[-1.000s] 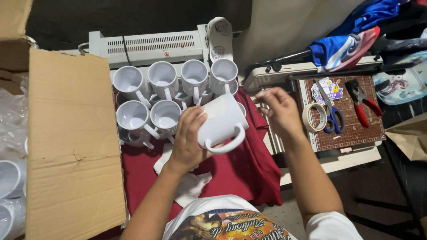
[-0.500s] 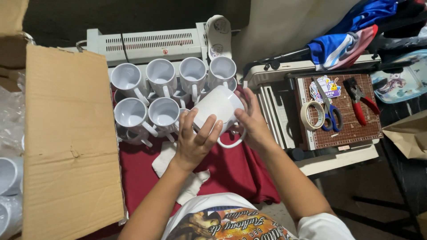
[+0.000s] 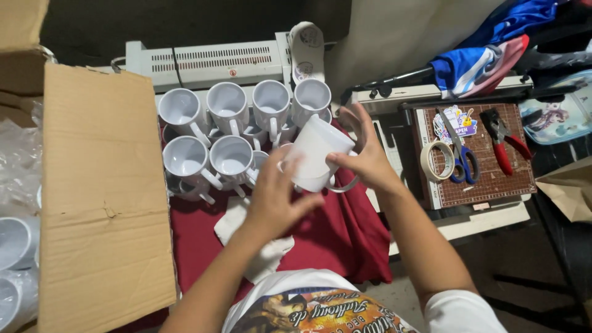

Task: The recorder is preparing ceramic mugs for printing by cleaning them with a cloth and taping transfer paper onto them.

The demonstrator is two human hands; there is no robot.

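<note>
White mug (image 3: 316,154), tilted, sits at centre between both hands above the red cloth (image 3: 345,234). The left hand (image 3: 274,197), at 7 o'clock of it, closes its grip on the side; the right hand (image 3: 367,157), at 3 o'clock, clasps the wall. Stacked mugs (image 3: 228,132) crowd 9 o'clock: a swing could knock them.

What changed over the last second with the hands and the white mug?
The right hand, first off the white ceramic mug and out toward the cutting mat, came back and took hold of it. The mug, first in the left hand alone, now sits in a two-handed grip, turned with its handle low toward the person. The stacked white mugs, red cloth and cardboard box stayed put.
</note>
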